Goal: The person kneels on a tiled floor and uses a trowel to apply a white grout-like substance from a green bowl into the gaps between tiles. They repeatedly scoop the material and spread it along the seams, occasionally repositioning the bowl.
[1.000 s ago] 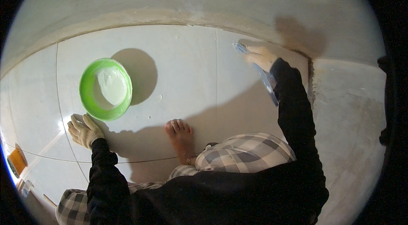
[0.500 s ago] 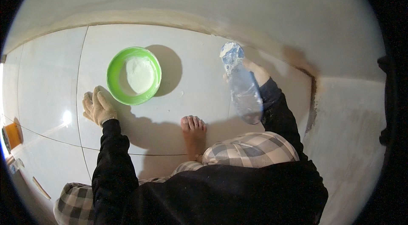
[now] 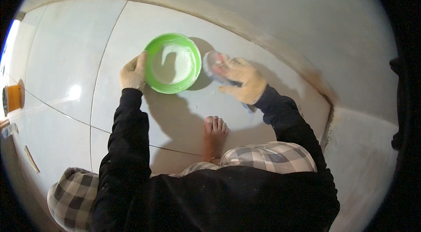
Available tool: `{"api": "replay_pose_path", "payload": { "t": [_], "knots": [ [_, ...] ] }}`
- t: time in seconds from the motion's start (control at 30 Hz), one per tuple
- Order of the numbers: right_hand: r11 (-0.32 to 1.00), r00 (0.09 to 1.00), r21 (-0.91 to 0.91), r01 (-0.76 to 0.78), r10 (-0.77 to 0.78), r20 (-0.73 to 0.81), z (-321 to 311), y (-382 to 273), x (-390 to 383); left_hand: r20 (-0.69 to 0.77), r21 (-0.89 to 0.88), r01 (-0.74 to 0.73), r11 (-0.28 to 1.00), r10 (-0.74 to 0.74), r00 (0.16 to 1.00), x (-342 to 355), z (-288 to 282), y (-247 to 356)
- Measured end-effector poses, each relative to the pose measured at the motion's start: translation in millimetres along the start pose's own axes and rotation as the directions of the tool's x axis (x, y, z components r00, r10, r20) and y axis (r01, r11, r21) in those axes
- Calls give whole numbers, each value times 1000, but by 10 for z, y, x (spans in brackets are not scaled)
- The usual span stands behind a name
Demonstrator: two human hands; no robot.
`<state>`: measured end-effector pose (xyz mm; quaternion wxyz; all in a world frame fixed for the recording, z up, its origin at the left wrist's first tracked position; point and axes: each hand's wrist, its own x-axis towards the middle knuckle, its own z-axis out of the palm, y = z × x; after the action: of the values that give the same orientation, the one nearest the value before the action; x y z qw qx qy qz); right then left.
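Bowl (image 3: 172,63), green plastic with white liquid or paste pooled inside, is sitting on the pale floor tiles (image 3: 66,56) just ahead of the person's bare foot (image 3: 215,133). Left hand (image 3: 133,73), gloved, is gripping the bowl's left rim with curled fingers, apparently steadying it. Right hand (image 3: 241,80), also gloved, is wrapping closed around a clear plastic bottle (image 3: 213,65), tipping its end toward the bowl's right edge, seemingly so the contents fall inside rather than on the tiles.
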<state>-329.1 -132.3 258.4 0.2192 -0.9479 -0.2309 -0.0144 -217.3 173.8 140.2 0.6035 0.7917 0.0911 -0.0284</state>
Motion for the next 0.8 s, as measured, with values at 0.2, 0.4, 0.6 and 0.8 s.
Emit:
{"api": "replay_pose_path", "payload": {
  "t": [0.2,0.4,0.6,0.8],
  "knots": [
    [794,848,-461,396,-123,516,204,-261,535,28,212,12,977,-19,999,117,73,44],
    [980,342,175,-97,-132,930,-31,-21,189,43,330,-2,944,-12,999,153,88,46],
    [921,625,-130,-366,347,699,-97,495,-700,-80,157,-24,987,37,996,129,116,-213],
    [722,634,-512,-465,675,377,-289,979,-538,-352,584,-81,808,343,871,-31,-255,-500]
  ]
}}
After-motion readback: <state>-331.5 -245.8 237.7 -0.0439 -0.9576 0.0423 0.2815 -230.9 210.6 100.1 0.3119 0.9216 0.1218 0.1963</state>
